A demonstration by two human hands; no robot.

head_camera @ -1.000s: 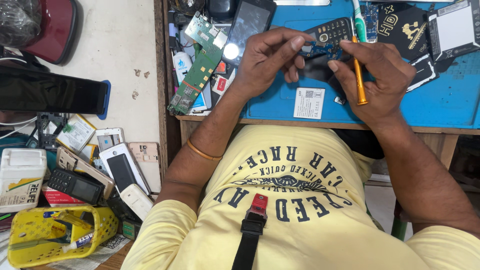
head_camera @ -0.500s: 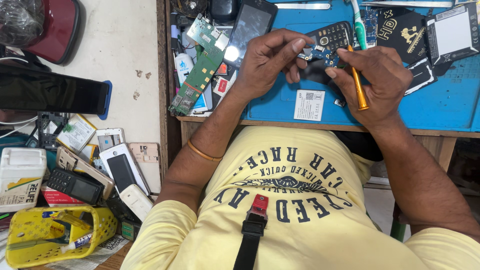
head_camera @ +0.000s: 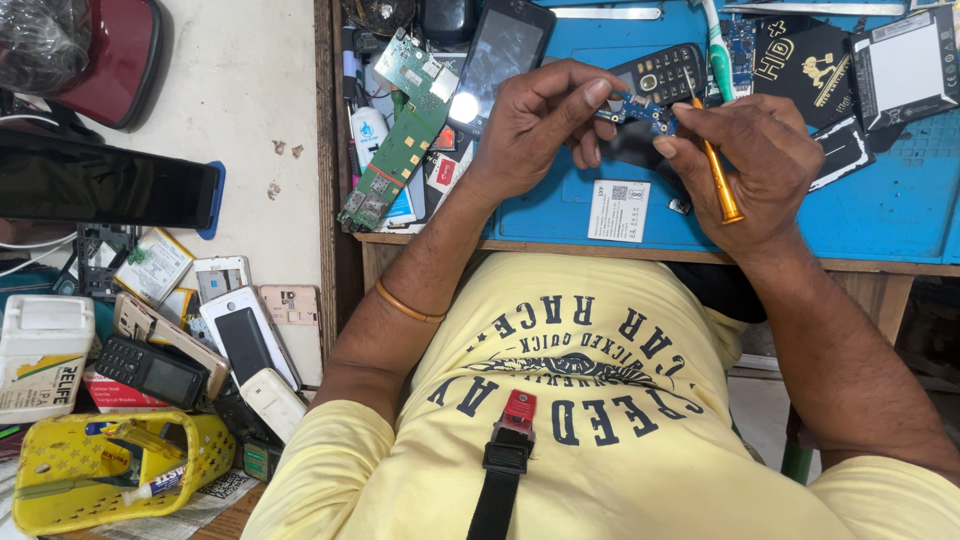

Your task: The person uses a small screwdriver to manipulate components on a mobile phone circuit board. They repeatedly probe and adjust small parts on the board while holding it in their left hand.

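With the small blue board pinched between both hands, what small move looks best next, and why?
Probably bring the orange screwdriver tip onto the blue circuit board: the left hand pinches the board above the blue mat, while the right hand holds the tool tucked back.

A blue work mat (head_camera: 880,215) holds a keypad phone (head_camera: 662,72) and white battery (head_camera: 618,210).

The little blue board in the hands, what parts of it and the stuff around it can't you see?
Head view:
- Blue board: mostly hidden by the left hand and right hand; its parts are too small to tell.
- Screwdriver: its tip is hidden behind the right fingers.
- Keypad phone: lower part hidden by the board and fingers.
- Toothbrush: cut off by the top edge.
- Yellow basket: cut off by the left edge.
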